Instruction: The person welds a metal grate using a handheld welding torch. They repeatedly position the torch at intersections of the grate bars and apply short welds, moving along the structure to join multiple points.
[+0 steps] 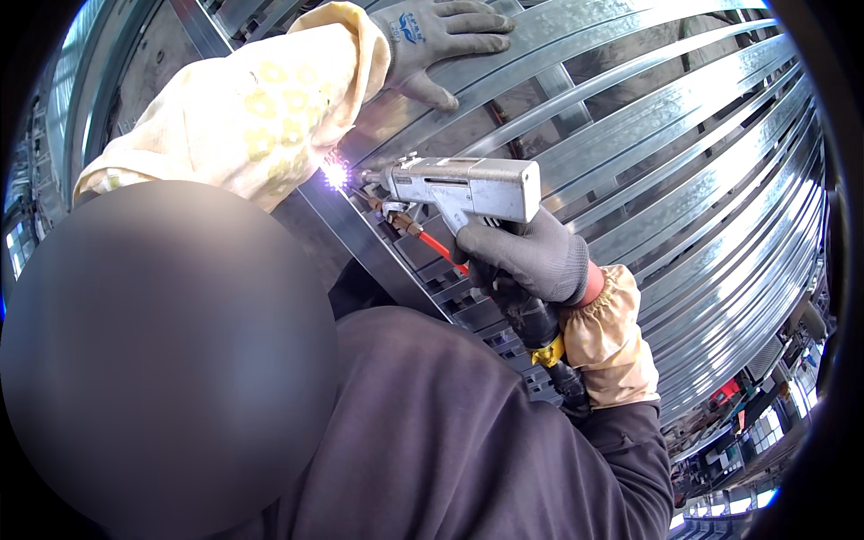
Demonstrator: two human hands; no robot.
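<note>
My right hand [531,256], in a dark grey glove, is closed round the grip of a silver, pistol-shaped welding gun [468,187]. The gun's nozzle points left, where a bright violet-white arc with sparks [335,171] burns at a metal frame bar [373,256]. A red hose [439,247] runs from the gun's front fitting back under the grip, and a thick black cable [529,315] with yellow tape hangs below my hand. My left hand [445,40], gloved in grey, lies flat with fingers spread on the metal strips [526,49]. The left cream sleeve partly hides the area beside the arc.
Long shiny metal strips [684,117] lie side by side across the right, with gaps between them. More metal profiles [99,72] stand at the upper left. Red items and equipment [724,391] show at the lower right. A blurred round patch covers the lower left.
</note>
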